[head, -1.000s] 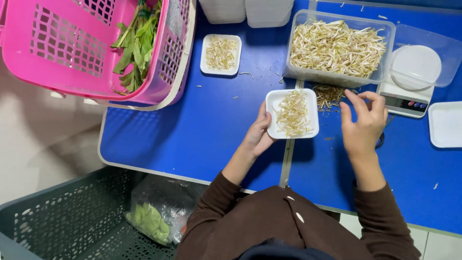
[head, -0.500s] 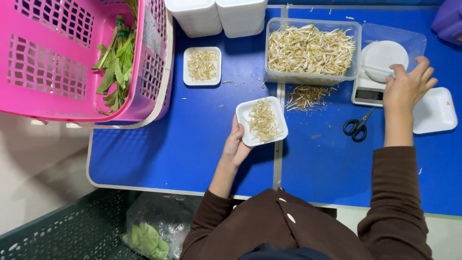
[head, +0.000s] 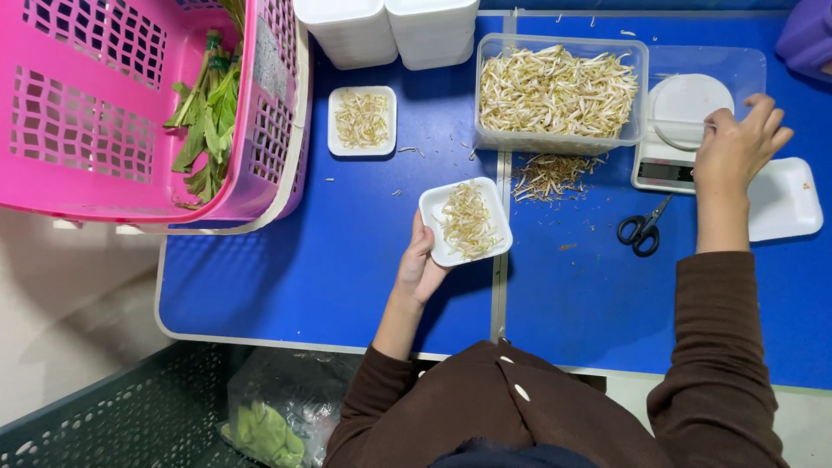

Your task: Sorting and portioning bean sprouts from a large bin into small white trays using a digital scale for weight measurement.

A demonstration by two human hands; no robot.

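My one head camera looks straight down from above me, fairly close, over my shoulders onto the blue table (head: 347, 260), with no second view sharing it.

Sprout tray (head: 465, 222) lies left of scissors (head: 642, 229), before the tub (head: 560, 91).

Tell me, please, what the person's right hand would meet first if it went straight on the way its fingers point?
The right hand points left over the kitchen scale. Going on, it would probably meet the clear tub of bean sprouts first, though height is hard to judge.
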